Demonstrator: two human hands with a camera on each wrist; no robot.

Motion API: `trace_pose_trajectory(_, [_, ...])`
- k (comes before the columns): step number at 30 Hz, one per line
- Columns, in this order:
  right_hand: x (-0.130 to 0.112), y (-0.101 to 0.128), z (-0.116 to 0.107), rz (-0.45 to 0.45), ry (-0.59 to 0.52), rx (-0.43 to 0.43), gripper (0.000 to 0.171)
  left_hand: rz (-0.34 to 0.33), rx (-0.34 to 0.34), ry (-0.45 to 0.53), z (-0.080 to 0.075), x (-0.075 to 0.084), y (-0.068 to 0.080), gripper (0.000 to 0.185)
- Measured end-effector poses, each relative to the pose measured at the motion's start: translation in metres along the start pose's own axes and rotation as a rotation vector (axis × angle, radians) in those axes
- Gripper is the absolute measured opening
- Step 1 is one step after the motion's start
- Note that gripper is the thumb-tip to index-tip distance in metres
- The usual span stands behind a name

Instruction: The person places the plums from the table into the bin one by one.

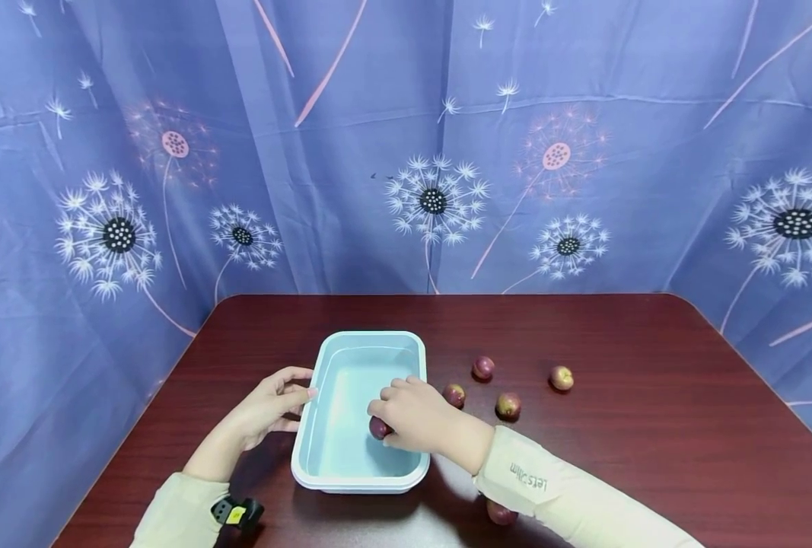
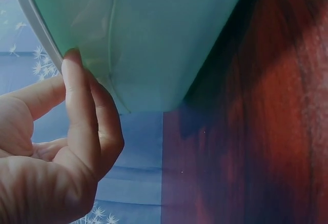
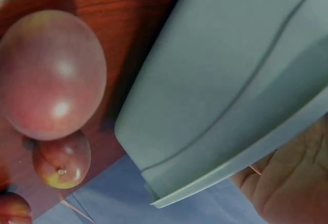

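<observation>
Table, tub, plum between hands.

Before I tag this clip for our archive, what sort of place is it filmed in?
Probably a staged recording corner, not a kitchen: a dandelion-print curtain walls in a dark red table holding only a pale blue tub and small reddish fruits.

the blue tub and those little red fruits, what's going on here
A person is working at a dark wooden table. Their left hand touches the left rim of a light blue plastic tub. Their right hand is inside the tub, gripping one small red fruit. Four more fruits lie on the table right of the tub, and another sits under the right forearm.
</observation>
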State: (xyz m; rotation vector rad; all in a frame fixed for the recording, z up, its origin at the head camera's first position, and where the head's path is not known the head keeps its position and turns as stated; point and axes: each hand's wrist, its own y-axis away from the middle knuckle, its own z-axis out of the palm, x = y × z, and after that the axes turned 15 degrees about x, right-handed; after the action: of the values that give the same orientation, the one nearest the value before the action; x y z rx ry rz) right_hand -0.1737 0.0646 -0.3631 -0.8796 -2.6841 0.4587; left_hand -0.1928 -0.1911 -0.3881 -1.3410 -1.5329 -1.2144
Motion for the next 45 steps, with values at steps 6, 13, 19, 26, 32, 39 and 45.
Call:
trace_pose_trajectory(6, [-0.001,0.000,0.001,0.026,0.001,-0.043,0.030,0.020,-0.014,0.009,-0.001,0.000,-0.001,0.053])
trace_pose_trajectory(13, [-0.003,-0.002,0.002,0.038,0.022,-0.104,0.029,0.023,-0.024,0.013,-0.001,0.000,-0.002,0.053])
trace_pose_trajectory(19, [-0.003,-0.001,0.003,0.049,0.013,-0.115,0.029,0.023,-0.027,0.012,-0.001,0.000,-0.001,0.054])
trace_pose_trajectory(26, [-0.002,0.000,0.002,0.062,-0.005,-0.119,0.034,0.028,-0.041,0.022,-0.001,0.000,0.000,0.054])
trace_pose_trajectory(32, [0.001,0.000,-0.004,0.087,-0.033,-0.098,0.040,0.031,-0.054,0.041,-0.001,-0.001,0.000,0.054])
trace_pose_trajectory(39, [0.010,0.002,-0.021,0.104,-0.054,-0.019,0.044,0.030,-0.052,0.043,-0.002,-0.002,0.000,0.054])
trace_pose_trajectory(45, [0.020,0.012,-0.035,0.098,-0.063,0.128,0.043,0.024,-0.047,0.038,-0.002,-0.003,0.000,0.054])
